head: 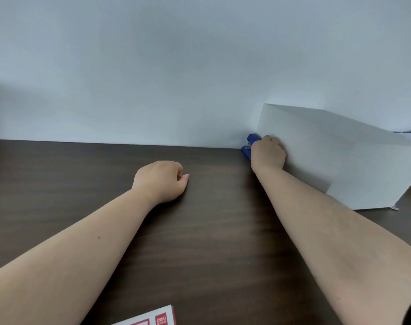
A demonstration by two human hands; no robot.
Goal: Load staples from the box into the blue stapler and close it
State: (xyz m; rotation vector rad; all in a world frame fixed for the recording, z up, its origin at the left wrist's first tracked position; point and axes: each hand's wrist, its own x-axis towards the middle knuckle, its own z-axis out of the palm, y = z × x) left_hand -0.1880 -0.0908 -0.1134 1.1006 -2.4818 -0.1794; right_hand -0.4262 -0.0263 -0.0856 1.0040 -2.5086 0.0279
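The blue stapler [248,146] lies at the far edge of the dark wooden table [211,231], against the wall. Only its left end shows; my right hand [267,153] covers the rest and is closed around it. My left hand [161,181] rests on the table left of centre, fingers curled into a loose fist with nothing in it. A white and red staple box [152,318] pokes in at the bottom edge, near my left forearm.
A large white folded card or box [340,158] stands at the right, right beside my right hand. A pale wall [176,66] rises straight behind the table's far edge.
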